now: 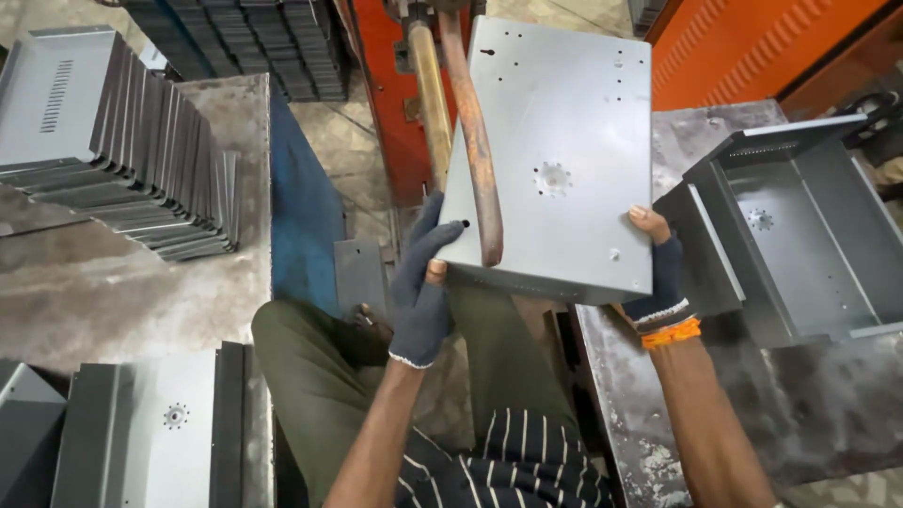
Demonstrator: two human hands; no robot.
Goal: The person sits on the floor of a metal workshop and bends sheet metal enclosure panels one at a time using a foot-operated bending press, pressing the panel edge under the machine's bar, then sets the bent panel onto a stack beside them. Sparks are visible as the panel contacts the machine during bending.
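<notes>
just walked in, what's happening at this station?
A seated person holds a grey sheet-metal panel with both gloved hands: the left hand grips its lower left corner, the right hand its lower right edge. The panel sits under a curved copper-coloured arm of an orange machine. Similar panels are stacked on the bench to the left, and open metal boxes lie on the table to the right.
</notes>
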